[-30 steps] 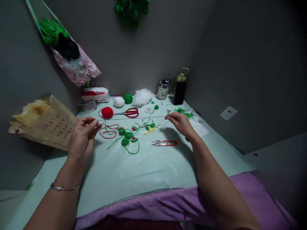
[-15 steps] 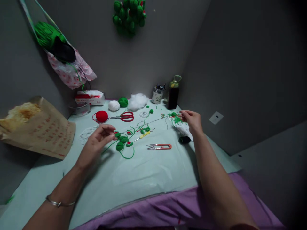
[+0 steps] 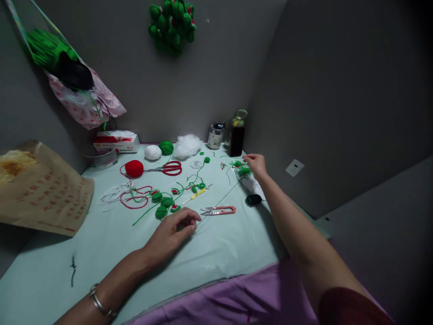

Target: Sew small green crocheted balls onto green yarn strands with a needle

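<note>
My left hand (image 3: 174, 230) is low over the table, thumb and fingers pinched on a thin dark thread (image 3: 221, 199). The thread slants up to the right toward a heap of green yarn scraps (image 3: 242, 170). Beside that heap is my right hand (image 3: 256, 164), its fingertips closed; what they hold is too small to make out. Under the thread lie orange-handled thread snips (image 3: 223, 211). Left of them are small green crocheted pieces (image 3: 166, 201) with trailing yarn tails and a yellow-handled crochet hook (image 3: 198, 194). A black thread spool (image 3: 253, 199) rests below my right wrist.
Red-handled scissors (image 3: 172, 168), a red yarn ball (image 3: 134, 168), a white ball (image 3: 153, 152), a green ball (image 3: 166, 147) and white stuffing (image 3: 188, 146) lie behind. A bottle (image 3: 237, 137) and a can (image 3: 215, 136) stand at the wall. A paper bag (image 3: 50, 194) stands left.
My left hand has moved right and toward me, away from the green pieces, taking the thread's near end along. My right hand has shifted slightly left in view. The view has turned a little.
</note>
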`<state>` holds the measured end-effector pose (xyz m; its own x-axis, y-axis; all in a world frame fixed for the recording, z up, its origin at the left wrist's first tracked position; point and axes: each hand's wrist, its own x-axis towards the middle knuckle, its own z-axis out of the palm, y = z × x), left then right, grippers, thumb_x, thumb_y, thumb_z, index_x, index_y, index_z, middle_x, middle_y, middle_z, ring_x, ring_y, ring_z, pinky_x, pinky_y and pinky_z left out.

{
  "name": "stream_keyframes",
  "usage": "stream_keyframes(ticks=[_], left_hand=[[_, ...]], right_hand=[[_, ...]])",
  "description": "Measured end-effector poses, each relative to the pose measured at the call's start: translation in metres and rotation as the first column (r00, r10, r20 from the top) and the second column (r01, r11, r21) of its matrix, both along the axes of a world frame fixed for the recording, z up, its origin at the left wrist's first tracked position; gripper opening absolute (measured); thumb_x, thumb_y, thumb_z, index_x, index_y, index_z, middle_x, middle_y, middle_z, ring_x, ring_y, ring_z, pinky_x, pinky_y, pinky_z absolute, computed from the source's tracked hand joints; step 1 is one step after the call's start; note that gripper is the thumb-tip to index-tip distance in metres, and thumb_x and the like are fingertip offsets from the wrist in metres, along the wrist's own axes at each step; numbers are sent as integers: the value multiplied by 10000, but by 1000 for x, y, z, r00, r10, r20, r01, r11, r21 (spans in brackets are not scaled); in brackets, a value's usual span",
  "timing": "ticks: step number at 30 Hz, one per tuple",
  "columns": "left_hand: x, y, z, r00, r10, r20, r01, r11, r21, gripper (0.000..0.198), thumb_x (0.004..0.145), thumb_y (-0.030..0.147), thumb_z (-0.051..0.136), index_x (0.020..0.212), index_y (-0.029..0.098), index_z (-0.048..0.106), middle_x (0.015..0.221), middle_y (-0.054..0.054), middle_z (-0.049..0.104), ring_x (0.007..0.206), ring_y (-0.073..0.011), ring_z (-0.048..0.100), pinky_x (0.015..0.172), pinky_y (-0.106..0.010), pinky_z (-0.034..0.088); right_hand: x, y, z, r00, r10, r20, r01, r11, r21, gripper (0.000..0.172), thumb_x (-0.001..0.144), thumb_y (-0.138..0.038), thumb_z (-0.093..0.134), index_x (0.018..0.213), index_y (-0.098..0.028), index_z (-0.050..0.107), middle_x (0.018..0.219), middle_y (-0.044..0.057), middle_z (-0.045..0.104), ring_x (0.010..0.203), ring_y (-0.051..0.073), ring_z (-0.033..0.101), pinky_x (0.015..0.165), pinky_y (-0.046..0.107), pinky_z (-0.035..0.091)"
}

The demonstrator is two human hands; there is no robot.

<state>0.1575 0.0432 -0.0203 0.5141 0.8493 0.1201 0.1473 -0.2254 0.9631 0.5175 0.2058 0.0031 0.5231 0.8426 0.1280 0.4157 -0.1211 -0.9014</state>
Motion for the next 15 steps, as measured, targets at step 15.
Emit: stream_keyframes(ticks=[15], left_hand=[[-1,-1,-8,1000,-5,27,8,995,-102,161,894,288,599,1004,191,666,860,-45,619,787,-180,557,707,-294,420]], right_hand=[[-13,33,16,994,47,102,-33,991,-132,336,972,-342,600,1244,-145,591,1212,97,619,1037,210,641,873,403,563]])
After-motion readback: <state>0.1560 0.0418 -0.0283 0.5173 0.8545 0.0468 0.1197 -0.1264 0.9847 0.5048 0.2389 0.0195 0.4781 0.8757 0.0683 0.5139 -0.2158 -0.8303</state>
